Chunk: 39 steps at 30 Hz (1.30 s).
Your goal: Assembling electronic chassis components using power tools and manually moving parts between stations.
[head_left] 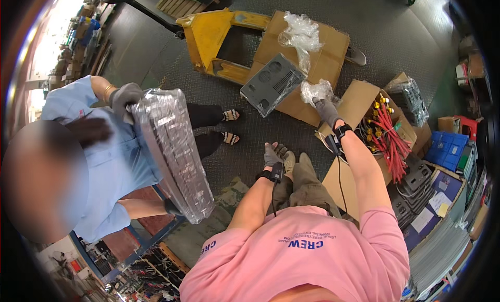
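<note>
My right hand (327,112), in a grey glove, is closed on a bunch of clear plastic wrap (316,91) over the flattened cardboard (329,54). Just left of it, a dark grey panel (273,84) with round openings and slots lies tilted at the cardboard's edge. More crumpled clear plastic (302,35) rests on the far part of the cardboard. My left hand (273,155), also gloved, hangs low in front of my shoes, its fingers loosely apart and nothing seen in them.
At left a person (104,130) holds a long, film-wrapped stack (174,156) in gloved hands. A yellow pallet jack (208,41) stands beyond. To my right are an open carton (359,101) with red hoses (388,132), dark metal parts (416,171) and a blue bin (447,150).
</note>
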Each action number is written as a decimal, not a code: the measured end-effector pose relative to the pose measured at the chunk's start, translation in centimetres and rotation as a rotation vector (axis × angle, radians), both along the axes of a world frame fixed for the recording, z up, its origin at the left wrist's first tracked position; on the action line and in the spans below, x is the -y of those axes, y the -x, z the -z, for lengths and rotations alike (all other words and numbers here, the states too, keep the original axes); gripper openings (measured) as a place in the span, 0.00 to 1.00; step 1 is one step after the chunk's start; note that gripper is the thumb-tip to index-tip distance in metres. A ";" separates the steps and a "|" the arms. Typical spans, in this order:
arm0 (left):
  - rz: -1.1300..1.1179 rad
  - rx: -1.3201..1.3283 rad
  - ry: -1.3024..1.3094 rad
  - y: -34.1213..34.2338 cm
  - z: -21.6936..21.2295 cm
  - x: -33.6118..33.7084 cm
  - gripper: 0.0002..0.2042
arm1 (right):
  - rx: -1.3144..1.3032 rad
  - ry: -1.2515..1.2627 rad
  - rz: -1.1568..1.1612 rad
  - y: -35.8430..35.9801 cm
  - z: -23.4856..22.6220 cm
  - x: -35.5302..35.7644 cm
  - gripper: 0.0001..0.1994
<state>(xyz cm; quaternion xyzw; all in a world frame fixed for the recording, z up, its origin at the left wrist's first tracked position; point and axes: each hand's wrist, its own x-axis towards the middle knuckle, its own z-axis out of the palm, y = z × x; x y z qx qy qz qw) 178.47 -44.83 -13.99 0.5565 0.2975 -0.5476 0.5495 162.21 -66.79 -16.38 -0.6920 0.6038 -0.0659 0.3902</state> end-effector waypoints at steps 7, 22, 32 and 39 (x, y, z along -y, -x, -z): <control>0.076 0.133 -0.041 -7.0 5.8 6.7 0.25 | 0.007 -0.027 -0.150 -0.2 3.9 9.7 0.21; 0.563 0.227 -0.243 -22.7 39.0 8.4 0.41 | -0.065 0.020 -0.083 -10.3 30.6 21.4 0.33; 0.212 0.214 0.003 -21.2 37.6 11.4 0.34 | -0.059 0.003 -0.098 -9.3 30.5 14.8 0.33; 0.090 0.717 -0.103 -22.1 38.0 9.4 0.31 | 0.347 -0.589 0.220 -10.4 34.9 19.0 0.29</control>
